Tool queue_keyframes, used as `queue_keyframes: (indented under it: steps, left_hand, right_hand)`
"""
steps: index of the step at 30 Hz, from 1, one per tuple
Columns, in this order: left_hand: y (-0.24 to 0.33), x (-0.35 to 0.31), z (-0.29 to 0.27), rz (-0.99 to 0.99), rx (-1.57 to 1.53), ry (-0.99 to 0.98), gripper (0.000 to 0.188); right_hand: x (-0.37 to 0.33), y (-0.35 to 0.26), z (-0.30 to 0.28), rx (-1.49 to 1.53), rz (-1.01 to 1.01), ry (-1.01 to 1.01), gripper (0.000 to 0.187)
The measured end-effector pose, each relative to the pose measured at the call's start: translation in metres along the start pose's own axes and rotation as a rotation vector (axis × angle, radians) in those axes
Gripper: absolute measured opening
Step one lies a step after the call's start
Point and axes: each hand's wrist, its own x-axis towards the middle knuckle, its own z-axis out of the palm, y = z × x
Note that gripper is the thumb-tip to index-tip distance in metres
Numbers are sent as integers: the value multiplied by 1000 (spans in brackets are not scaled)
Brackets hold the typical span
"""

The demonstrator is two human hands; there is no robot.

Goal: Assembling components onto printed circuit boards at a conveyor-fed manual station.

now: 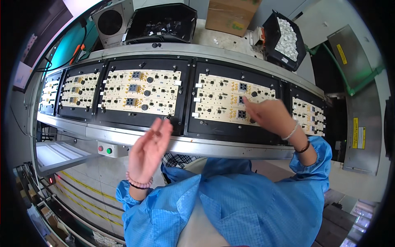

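Observation:
My right hand reaches over a panel of cream circuit boards held in a black carrier frame. Its fingers are drawn together, with the tips at the two-digit display of the middle board; anything between them is hidden. By the conveyor's front rail, my left hand is turned palm up, fingers stretched out. Small dark specks show on that palm, too small to name. Just beyond its fingertips lies the frame of another board panel, fitted with displays, round black parts and white connectors.
More framed boards line the conveyor to the left, and another panel sits at the right. Behind stand a black bin of dark parts, a cardboard box and a black bin of white pieces. A button box hangs on the front rail.

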Motion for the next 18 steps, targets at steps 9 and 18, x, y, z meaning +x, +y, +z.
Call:
queue_keyframes:
  steps: [9, 18]
  left_hand:
    - [2, -14, -10, -11, 492, -89, 34]
    - [24, -25, -8, 25, 1069, -262, 8]
  right_hand:
    - [30, 14, -14, 55, 31, -82, 25]
    - [68, 48, -27, 599, 35, -286, 30]
